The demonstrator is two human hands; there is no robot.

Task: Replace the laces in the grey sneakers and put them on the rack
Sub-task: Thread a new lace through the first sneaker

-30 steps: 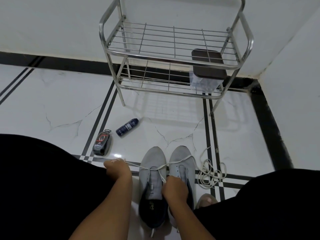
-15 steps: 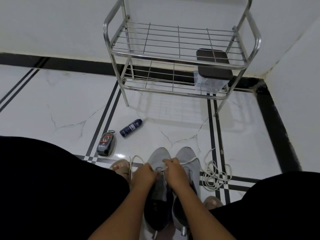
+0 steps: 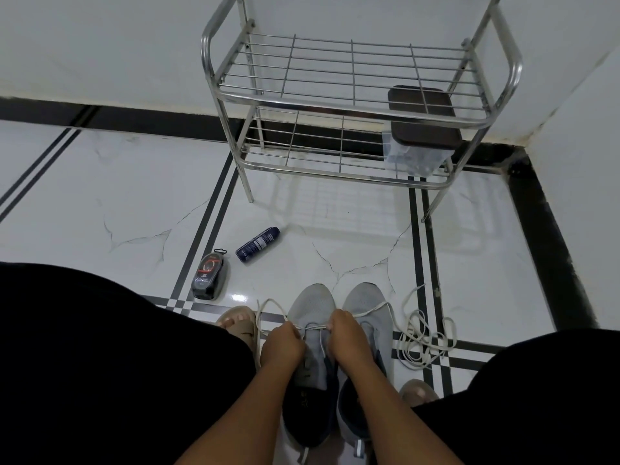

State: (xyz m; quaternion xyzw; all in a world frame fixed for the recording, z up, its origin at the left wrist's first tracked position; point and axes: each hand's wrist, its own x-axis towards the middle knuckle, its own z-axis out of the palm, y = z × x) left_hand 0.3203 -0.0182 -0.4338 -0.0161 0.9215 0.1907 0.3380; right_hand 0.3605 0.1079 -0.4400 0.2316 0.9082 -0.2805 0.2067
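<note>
Fingers of the left hand (image 3: pixel 281 344) and right hand (image 3: pixel 345 337) curl round a white lace (image 3: pixel 312 327), pinching it over the left grey sneaker (image 3: pixel 310 333) at lower centre; its mate (image 3: pixel 367 317) touches it on the right. Both are pale grey mesh with dark linings. A loose lace (image 3: pixel 424 344) lies coiled further right. The labels on the dark spray can (image 3: pixel 257 245) and the polish pack (image 3: pixel 208 275) are too small to read. The steel rack (image 3: pixel 335 105) stands at upper centre.
</note>
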